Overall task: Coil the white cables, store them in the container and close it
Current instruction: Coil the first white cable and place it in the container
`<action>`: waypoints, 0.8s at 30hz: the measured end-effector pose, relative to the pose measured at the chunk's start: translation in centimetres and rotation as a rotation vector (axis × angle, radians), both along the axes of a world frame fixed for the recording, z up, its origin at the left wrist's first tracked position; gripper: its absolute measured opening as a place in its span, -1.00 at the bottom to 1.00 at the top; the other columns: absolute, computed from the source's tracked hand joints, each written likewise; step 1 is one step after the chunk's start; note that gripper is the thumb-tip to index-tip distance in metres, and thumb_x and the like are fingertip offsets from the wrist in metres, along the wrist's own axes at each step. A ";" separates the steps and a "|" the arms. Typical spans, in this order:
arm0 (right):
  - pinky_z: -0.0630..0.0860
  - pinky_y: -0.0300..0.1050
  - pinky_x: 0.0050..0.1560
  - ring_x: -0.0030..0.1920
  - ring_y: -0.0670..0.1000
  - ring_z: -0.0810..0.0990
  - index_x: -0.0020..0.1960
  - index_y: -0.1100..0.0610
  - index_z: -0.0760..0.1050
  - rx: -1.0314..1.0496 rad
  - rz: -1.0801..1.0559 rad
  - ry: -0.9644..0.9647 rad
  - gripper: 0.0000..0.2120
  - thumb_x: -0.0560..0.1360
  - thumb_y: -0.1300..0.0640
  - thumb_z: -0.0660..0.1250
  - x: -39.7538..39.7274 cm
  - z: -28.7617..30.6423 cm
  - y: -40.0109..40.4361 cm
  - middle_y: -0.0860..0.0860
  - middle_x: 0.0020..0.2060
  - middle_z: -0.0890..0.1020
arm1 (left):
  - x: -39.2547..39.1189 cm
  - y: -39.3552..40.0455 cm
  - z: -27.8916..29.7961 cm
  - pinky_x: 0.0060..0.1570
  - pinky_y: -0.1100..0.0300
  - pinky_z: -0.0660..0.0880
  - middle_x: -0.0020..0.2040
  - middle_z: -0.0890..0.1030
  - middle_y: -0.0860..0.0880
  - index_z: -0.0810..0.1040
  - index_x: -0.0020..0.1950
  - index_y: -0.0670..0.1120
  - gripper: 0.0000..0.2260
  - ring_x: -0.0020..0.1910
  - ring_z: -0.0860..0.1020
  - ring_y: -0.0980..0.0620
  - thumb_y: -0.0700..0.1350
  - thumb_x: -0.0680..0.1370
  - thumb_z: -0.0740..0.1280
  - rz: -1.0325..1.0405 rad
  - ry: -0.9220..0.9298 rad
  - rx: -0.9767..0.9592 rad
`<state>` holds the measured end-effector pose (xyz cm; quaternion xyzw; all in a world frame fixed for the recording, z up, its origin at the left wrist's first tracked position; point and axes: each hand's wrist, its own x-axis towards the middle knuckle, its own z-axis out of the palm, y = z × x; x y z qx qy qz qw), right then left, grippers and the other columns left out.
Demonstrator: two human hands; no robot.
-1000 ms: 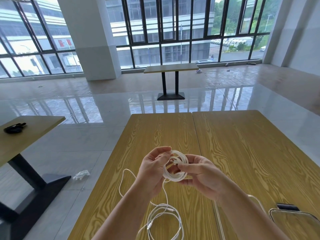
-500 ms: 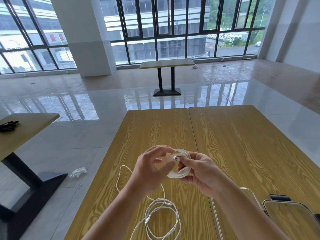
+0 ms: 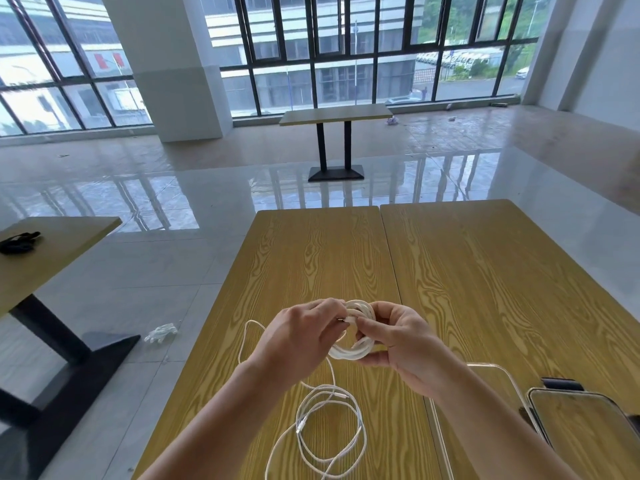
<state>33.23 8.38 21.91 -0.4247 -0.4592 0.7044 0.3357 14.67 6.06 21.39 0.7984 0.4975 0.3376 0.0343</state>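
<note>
A small coil of white cable (image 3: 353,351) is held above the wooden table (image 3: 322,258) between both hands. My right hand (image 3: 401,344) grips the coil's right side, thumb underneath. My left hand (image 3: 301,337) pinches the cable's plug end at the coil's top left. A second white cable (image 3: 329,431) lies in loose loops on the table below the hands, one strand arcing up on the left. A clear container (image 3: 512,379) sits at the lower right, partly hidden by my right forearm. Its clear lid (image 3: 581,427) lies beside it.
A second table (image 3: 485,265) adjoins on the right. A dark clip (image 3: 561,384) shows behind the lid. Another table (image 3: 52,247) with a black object (image 3: 19,241) stands at the left. A white glove (image 3: 161,332) lies on the floor.
The coil stays between both hands; my left hand's fingers have shifted onto the plug end at the coil's top. The view has tilted slightly.
</note>
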 end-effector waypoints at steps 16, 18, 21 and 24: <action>0.68 0.02 -0.05 -0.08 0.10 0.72 0.11 0.18 0.60 0.095 0.015 -0.179 -0.84 0.55 0.19 0.41 -3.2 -1.4 0.7 0.17 0.03 0.70 | -5.4 1.8 -0.7 -0.26 0.36 0.53 0.15 0.64 0.14 0.54 -0.13 0.19 -0.83 0.00 0.68 0.17 -0.08 0.53 0.44 -0.050 -0.340 -0.451; 0.67 -0.05 -0.12 -0.12 0.08 0.72 0.11 0.20 0.61 0.087 -0.012 -0.176 -0.85 0.55 0.20 0.40 -3.9 -1.4 0.7 0.14 -0.02 0.70 | -5.7 1.9 -1.3 -0.23 0.31 0.56 0.06 0.68 0.16 0.56 -0.14 0.17 -0.85 -0.04 0.67 0.22 -0.07 0.51 0.46 -0.019 -0.413 -0.474; 0.66 -0.09 -0.17 -0.16 0.04 0.72 0.09 0.22 0.62 0.048 -0.094 -0.158 -0.87 0.55 0.23 0.40 -4.9 -1.9 0.7 0.10 -0.13 0.71 | -6.2 2.2 -2.3 -0.15 0.25 0.61 -0.10 0.71 0.16 0.63 -0.15 0.05 -0.90 -0.10 0.69 0.19 -0.13 0.48 0.50 0.024 -0.567 -0.515; 0.66 -0.06 -0.18 -0.15 0.06 0.74 0.07 0.21 0.63 0.012 -0.179 -0.160 -0.88 0.55 0.25 0.40 -5.3 -2.5 0.6 0.08 -0.13 0.74 | -6.0 2.2 -3.1 -0.21 0.25 0.58 -0.14 0.73 0.06 0.64 -0.09 -0.05 -0.93 -0.17 0.70 0.10 -0.19 0.49 0.48 0.016 -0.758 -0.615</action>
